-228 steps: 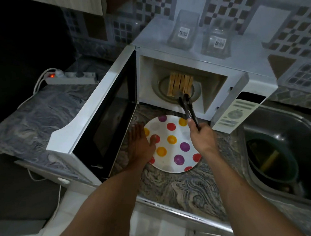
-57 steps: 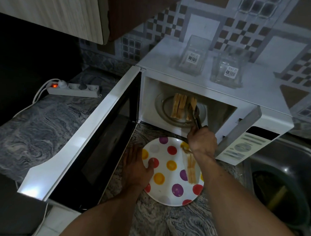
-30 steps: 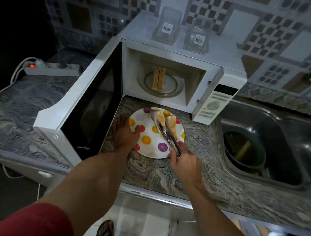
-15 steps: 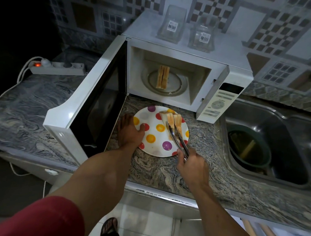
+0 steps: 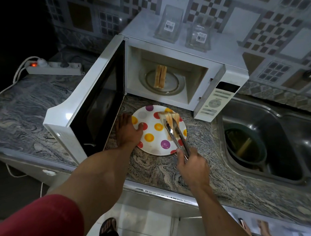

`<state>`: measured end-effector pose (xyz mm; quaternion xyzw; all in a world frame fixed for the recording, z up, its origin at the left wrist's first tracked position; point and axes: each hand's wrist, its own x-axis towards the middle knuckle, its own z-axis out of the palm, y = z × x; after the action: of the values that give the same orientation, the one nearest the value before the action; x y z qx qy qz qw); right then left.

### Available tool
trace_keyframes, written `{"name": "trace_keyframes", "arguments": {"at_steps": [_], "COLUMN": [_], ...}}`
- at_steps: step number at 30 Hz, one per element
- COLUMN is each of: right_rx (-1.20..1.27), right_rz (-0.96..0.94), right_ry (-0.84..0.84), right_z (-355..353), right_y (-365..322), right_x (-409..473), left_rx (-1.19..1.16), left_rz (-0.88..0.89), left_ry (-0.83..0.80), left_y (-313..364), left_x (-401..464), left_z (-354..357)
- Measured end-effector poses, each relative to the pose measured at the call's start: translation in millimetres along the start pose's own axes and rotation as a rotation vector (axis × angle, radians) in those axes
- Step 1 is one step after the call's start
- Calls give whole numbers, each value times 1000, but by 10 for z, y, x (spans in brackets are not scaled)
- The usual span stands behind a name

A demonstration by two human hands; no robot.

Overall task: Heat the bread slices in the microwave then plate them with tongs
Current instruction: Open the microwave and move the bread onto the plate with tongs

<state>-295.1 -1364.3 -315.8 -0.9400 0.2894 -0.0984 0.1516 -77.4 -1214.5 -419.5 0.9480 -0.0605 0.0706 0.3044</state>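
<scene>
R hand (image 5: pixel 193 165) grip pinching tongs (image 5: pixel 176 137) round bread slices (image 5: pixel 170 119) at plate (image 5: pixel 149 146) far-right rim | L hand (image 5: pixel 127 132) flat, steadying plate's left rim | 2 slices (image 5: pixel 160 76) left in microwave (image 5: pixel 225 72).

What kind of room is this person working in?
Most likely a home kitchen: a white microwave stands open on a stone counter, beside a steel sink, with patterned wall tiles behind.

head view, looking down at countertop (image 5: pixel 166 169), close
</scene>
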Motion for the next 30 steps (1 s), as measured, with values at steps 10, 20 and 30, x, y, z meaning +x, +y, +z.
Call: {"name": "trace_keyframes", "arguments": {"at_steps": [10,20,30], "right_rx": [-119,-102,221], "right_rz": [-162,-92,61], "right_ry": [-54,-90,72], "right_z": [-19,62,-119], "right_y": [-325,-359,-951], "right_x": [151,317,1361], "left_rx": [19,8,37], "left_rz": [12,7,-9], "left_ry": [10,-3,35], "left_y": [19,41,77], "left_x": [-14,-22,-46], "left_z": [-39,-69,-63]}}
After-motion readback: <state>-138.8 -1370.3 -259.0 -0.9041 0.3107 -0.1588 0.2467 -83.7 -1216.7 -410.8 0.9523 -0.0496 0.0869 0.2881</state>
